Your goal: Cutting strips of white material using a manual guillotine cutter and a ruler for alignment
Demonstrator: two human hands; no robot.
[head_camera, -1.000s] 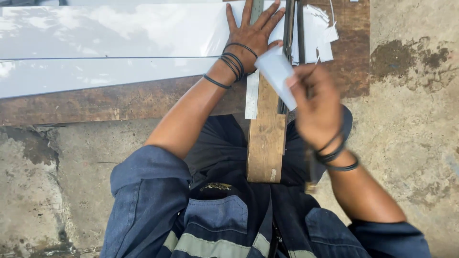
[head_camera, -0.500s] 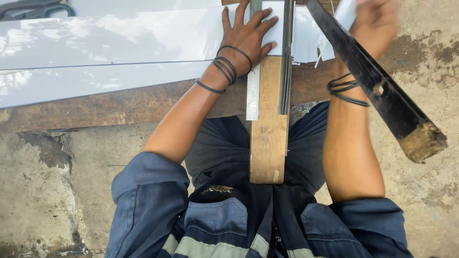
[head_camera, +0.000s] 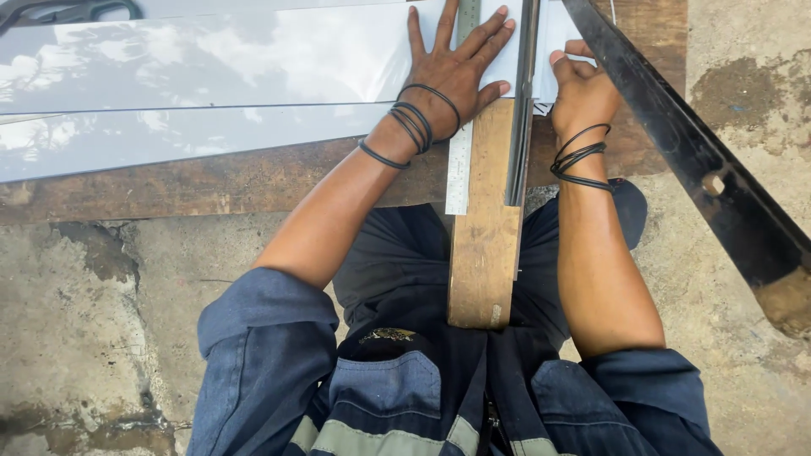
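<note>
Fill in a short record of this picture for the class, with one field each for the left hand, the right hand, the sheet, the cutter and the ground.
left hand: flat, fingers spread, pressing on the sheet beside a metal ruler
right hand: resting on the white pieces to the right of the blade rail
sheet: large, glossy, pale, reflecting sky, lying on a wooden board
cutter arm: long, dark, raised at a slant on the right
wooden bar: runs toward the person
ground: rough concrete
</note>
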